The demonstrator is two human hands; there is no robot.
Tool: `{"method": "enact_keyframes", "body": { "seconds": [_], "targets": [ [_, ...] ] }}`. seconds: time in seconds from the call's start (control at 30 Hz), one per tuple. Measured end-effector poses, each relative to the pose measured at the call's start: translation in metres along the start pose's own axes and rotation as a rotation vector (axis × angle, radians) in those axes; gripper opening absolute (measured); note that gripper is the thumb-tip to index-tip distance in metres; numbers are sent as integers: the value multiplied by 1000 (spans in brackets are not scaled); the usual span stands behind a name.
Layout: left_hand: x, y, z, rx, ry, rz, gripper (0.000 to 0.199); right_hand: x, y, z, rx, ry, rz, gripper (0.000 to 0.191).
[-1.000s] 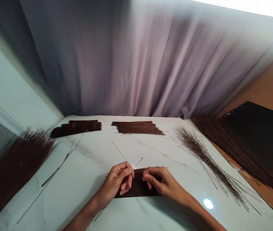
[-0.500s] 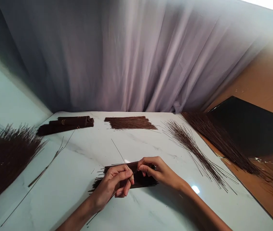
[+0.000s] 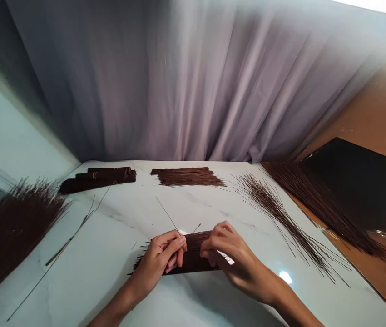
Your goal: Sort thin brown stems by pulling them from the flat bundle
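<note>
In the head view my left hand (image 3: 165, 254) is closed, thumb against fingers, with a thin dark-brown stick (image 3: 166, 212) slanting up and away from its grip. Beneath both hands lies a bundle of thin dark-brown sticks (image 3: 193, 259), its uneven ends poking out on the left. My right hand (image 3: 225, 247) arches over the bundle's right part, fingers curled and thumb tucked under. Its fingertips are partly hidden, so whatever they hold cannot be made out. Just beyond the bundle, between the hands, a short stick end (image 3: 197, 227) juts up.
Tied dark rolls of sticks (image 3: 101, 177) lie at the back left, beside a flat stack of sticks (image 3: 189, 176). Loose sticks (image 3: 284, 213) fan out at right. A large pile (image 3: 19, 222) fills the left edge. More strands (image 3: 319, 209) lie by a black panel (image 3: 359, 181).
My right hand has drawn away from my left fingertips, rightward and down over the bundle. My left hand keeps hold of the stick. The view has shifted slightly.
</note>
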State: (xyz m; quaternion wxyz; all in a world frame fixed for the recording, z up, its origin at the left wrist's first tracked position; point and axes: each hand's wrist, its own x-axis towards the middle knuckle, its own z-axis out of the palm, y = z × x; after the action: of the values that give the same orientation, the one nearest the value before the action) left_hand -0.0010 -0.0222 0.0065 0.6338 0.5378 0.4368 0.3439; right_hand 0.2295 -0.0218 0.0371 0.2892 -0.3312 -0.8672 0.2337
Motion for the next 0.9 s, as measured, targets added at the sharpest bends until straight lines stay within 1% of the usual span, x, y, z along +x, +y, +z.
{"method": "enact_keyframes", "body": {
  "seconds": [0.1, 0.2, 0.33, 0.4, 0.5, 0.57, 0.63, 0.73, 0.8, 0.9],
  "targets": [
    [0, -4, 1, -100, 22, 12, 33, -6, 8, 7, 108, -101, 113, 26],
    [-1, -10, 6, -166, 24, 5, 35, -5, 18, 10, 82, -143, 151, 29],
    [1, -17, 8, -136, 26, 5, 35, -2, 17, 11, 15, -139, 156, 25],
    [3, -18, 7, -90, 42, 26, 34, -1, 13, 11, 27, -149, 124, 21],
    [3, -16, 5, -37, 79, 40, 34, -1, 9, 11, 76, -154, 100, 21],
    [3, -14, 4, -36, 88, 17, 36, -2, 11, 8, 118, -131, 151, 20],
    [2, -13, 2, -51, 85, -2, 36, -3, 16, 3, 162, -93, 239, 21],
    [2, -12, 0, -59, 71, 3, 36, -3, 25, -6, 215, -30, 349, 25],
    [2, -12, -1, -47, 46, 6, 35, -3, 29, -9, 251, 25, 373, 25],
    [1, -10, 0, -16, 8, -2, 35, -2, 32, -10, 301, 139, 357, 22]
  ]
}}
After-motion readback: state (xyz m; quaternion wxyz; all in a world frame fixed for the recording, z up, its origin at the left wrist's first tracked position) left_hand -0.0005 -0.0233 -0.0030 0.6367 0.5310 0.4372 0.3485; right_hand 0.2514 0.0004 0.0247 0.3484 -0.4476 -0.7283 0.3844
